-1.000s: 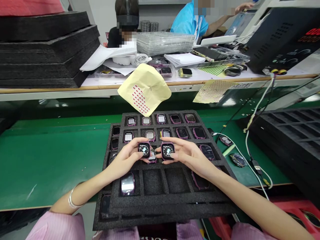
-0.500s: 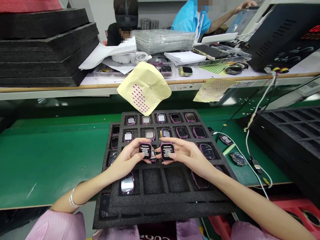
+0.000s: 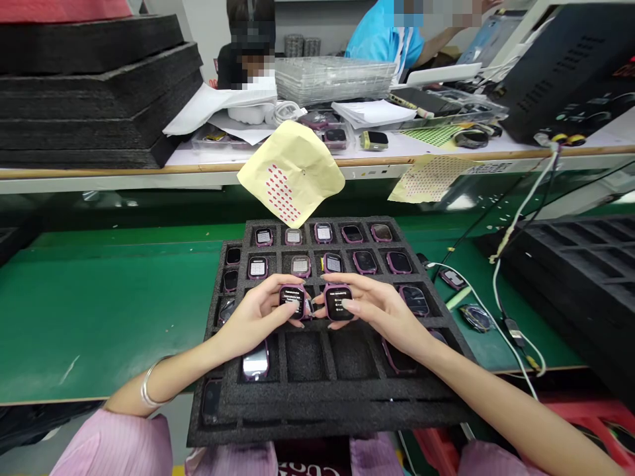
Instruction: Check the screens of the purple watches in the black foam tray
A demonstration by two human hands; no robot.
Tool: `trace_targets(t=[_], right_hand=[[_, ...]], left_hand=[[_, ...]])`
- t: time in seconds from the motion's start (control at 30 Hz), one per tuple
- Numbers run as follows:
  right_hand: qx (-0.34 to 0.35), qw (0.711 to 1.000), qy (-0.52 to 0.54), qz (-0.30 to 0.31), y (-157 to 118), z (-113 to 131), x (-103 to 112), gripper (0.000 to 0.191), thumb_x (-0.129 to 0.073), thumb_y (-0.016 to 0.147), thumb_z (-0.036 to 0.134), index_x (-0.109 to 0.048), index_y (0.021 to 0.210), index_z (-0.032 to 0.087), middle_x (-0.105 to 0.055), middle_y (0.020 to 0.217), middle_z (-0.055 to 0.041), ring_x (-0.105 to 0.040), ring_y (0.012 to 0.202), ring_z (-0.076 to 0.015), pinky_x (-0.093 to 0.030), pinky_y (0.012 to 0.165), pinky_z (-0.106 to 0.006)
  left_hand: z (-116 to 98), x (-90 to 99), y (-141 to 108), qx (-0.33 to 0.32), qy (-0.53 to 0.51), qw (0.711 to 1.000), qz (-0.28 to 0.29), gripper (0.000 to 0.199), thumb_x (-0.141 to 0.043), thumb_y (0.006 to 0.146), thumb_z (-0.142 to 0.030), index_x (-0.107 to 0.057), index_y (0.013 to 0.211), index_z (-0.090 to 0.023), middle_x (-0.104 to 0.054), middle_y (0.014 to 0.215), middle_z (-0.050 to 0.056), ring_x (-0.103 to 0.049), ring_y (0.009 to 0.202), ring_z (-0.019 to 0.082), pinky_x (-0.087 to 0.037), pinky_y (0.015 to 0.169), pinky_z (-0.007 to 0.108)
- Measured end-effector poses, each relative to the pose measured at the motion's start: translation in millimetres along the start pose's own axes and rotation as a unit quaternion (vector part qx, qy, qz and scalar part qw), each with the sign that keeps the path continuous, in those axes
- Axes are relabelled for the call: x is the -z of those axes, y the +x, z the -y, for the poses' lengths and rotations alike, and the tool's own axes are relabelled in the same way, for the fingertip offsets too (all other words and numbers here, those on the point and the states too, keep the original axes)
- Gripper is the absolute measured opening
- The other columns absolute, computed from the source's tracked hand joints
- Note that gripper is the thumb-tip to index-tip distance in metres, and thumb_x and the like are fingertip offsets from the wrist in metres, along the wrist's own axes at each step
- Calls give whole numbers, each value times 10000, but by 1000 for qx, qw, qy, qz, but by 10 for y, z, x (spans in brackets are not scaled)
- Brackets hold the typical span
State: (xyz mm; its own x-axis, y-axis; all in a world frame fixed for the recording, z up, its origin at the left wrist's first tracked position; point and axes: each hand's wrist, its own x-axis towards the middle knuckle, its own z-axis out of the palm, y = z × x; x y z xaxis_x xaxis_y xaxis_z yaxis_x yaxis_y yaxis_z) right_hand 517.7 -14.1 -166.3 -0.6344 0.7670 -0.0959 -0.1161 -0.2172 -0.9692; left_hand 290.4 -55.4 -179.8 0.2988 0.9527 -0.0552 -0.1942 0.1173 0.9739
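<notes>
My left hand (image 3: 260, 311) is closed round a purple-framed smartwatch (image 3: 292, 299), its thumb on the lit screen, which shows a text menu. A second smartwatch (image 3: 338, 299) is gripped in my right hand (image 3: 380, 307), thumb at the screen's right edge; a short list shows there. Both are held side by side above a black foam tray (image 3: 342, 396). Similar watches lie in the tray's pockets, some with lit white screens, such as the watch (image 3: 257, 268) at left, others dark, like the watch (image 3: 415, 300) at right. Part of another watch is hidden behind my fingers.
The tray rests on another foam tray (image 3: 213, 433) over a green work surface (image 3: 124, 297). Yellow sticker paper (image 3: 292, 175) hangs from the shelf edge. Cables (image 3: 496, 291) run at right beside more foam trays (image 3: 570, 264). Stacked foam (image 3: 89, 106) stands at left. Two people sit opposite.
The right watch's screen has switched from a text menu to a short list. On the left watch, the menu text has shifted. The view has moved slightly; both hands keep their grip.
</notes>
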Motion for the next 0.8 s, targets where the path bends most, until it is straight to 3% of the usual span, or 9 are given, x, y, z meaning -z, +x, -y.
trace_targets(t=[0.2,0.3,0.4,0.57,0.67,0.8], right_hand=[[-13,999,-23,38,-37,28,-16,547,-675,838,179,-441,1333,183,-642,1192,-123,-622,1115,-267,-571,879,-398],[-19,996,-66,49,-102,55,-19,651,-703,808,142,-382,1372,184,-632,1202,-122,-621,1119,-247,-533,939,-380],[-50,992,-104,57,-197,72,-7,636,-686,831,151,-365,1380,174,-647,1162,-121,-642,1085,-229,-530,936,-343],[-66,988,-130,45,-308,60,22,533,-656,859,187,-406,1328,219,-576,1253,-144,-711,855,-205,-588,627,-259],[-53,990,-125,31,-289,29,17,514,-656,858,215,-424,1317,229,-540,1299,-157,-706,790,-188,-565,550,-243],[-36,988,-142,-45,-215,-36,-61,345,-665,855,293,-536,1153,174,-672,1046,-118,-661,542,-125,-474,409,-194]], left_hand=[[-9,8,-8,-4,-16,1000,-7,249,-632,848,-231,-582,1083,-169,-630,953,48,-643,819,153,-615,680,281],[-25,30,-17,-3,-23,1000,-14,259,-652,830,-237,-588,1069,-161,-637,961,57,-652,813,164,-617,662,287],[-40,58,-34,-2,-25,999,-23,252,-641,834,-256,-597,1062,-156,-632,994,70,-656,811,172,-620,661,303],[-36,98,-55,3,-31,999,-35,258,-625,834,-268,-613,1063,-151,-627,1013,79,-658,816,183,-621,666,322],[-21,107,-58,7,-30,999,-28,282,-632,821,-251,-605,1086,-159,-637,1017,81,-657,830,192,-619,681,336],[-4,90,-69,4,-2,1000,-20,285,-628,821,-225,-596,1099,-174,-638,1033,71,-642,847,178,-615,709,323]])
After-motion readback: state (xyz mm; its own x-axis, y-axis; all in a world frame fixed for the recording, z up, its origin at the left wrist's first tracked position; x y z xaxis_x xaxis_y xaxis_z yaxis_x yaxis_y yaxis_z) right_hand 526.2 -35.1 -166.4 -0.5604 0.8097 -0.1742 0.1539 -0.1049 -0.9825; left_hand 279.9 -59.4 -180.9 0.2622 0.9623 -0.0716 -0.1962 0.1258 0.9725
